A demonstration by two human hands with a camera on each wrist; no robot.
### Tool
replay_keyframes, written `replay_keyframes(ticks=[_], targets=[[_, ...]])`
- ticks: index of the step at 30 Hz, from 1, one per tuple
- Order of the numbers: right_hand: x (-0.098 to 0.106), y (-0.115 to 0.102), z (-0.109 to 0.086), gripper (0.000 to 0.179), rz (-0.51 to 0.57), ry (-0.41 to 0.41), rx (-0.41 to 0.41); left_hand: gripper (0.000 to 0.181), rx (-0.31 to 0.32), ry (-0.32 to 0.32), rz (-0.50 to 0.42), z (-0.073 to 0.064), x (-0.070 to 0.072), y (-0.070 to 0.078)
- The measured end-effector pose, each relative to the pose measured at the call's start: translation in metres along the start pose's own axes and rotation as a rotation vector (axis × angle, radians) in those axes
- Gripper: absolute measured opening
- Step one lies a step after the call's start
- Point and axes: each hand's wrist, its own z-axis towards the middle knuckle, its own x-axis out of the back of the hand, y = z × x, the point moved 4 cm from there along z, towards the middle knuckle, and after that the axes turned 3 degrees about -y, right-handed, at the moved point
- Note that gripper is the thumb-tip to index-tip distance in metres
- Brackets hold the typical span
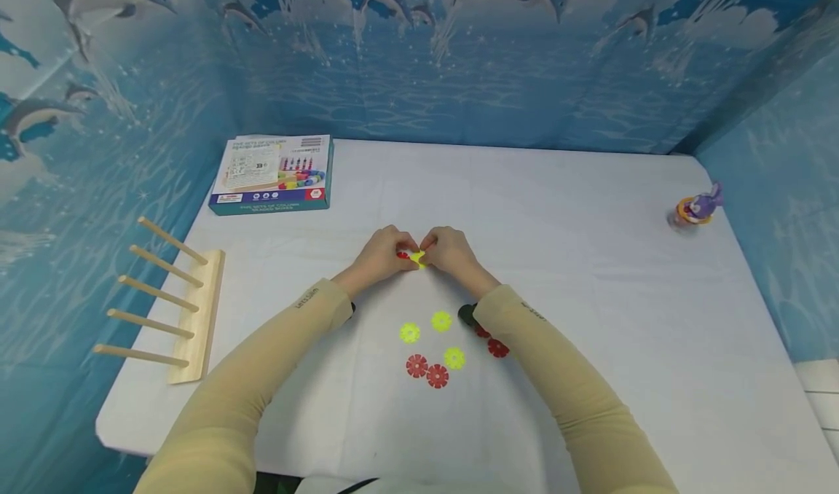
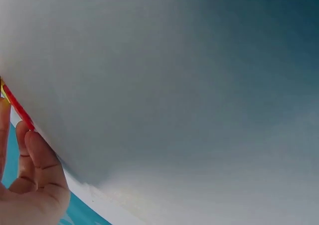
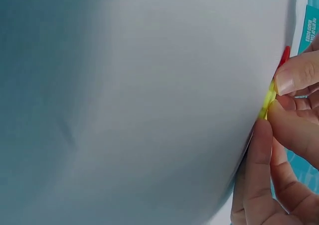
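Note:
In the head view both hands meet over the middle of the white table. My left hand [image 1: 380, 255] pinches a small red notched plastic disc [image 1: 403, 255], mostly hidden by the fingers. Between thumb and fingers, my right hand [image 1: 452, 252] pinches a yellow notched disc [image 1: 416, 259]. The two discs meet edge to edge, as the right wrist view also shows with the red disc [image 3: 284, 56] above the yellow disc [image 3: 268, 99]. Only a thin red edge [image 2: 19, 108] of the left-hand disc shows in the left wrist view.
Loose yellow discs [image 1: 409, 333] and red discs [image 1: 438, 376] lie nearer the body. Dark green discs [image 1: 467, 315] and more red ones sit beside the right sleeve. A wooden peg rack [image 1: 203, 312] and a boxed set [image 1: 272, 173] stand left, a purple figurine [image 1: 703, 206] far right.

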Motion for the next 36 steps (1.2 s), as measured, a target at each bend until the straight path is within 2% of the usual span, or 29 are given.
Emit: replay_keyframes(ticks=[7, 16, 26, 36], targets=[[0.005, 0.006, -0.002, 0.024, 0.032, -0.043, -0.005, 0.026, 0.012, 0.001, 0.001, 0.0, -0.001, -0.002], [0.017, 0.022, -0.018, 0.026, 0.073, -0.09, 0.031, 0.026, 0.03, -0.011, 0.012, 0.001, 0.0, 0.0], [0.027, 0.038, -0.054, 0.026, 0.061, -0.15, 0.103, 0.026, 0.031, -0.006, 0.015, 0.0, -0.002, -0.003], [0.028, 0.079, -0.094, 0.026, 0.056, -0.219, 0.128, 0.026, 0.027, -0.003, -0.003, 0.0, -0.005, -0.009]])
